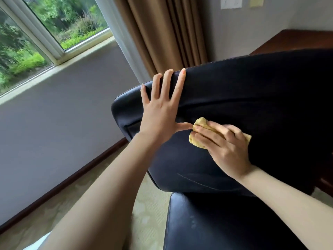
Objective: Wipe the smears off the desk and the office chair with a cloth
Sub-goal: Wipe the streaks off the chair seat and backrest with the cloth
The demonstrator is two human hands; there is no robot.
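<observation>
Yellow cloth (199, 123), wadded, lay against the dark backrest (261, 98) of the office chair (207, 222). It was pinned there under the right hand (223, 147), whose fingers curled over it and pointed left. The wad's long axis ran roughly left to right, its left end just beside the left thumb (182, 126). The left hand (160, 114) lay flat, fingers straight and spread, bracing the backrest's upper left corner. A further stroke probably had free room only rightward or downward. The wooden desk (295, 40) stood beyond the chair, well apart.
</observation>
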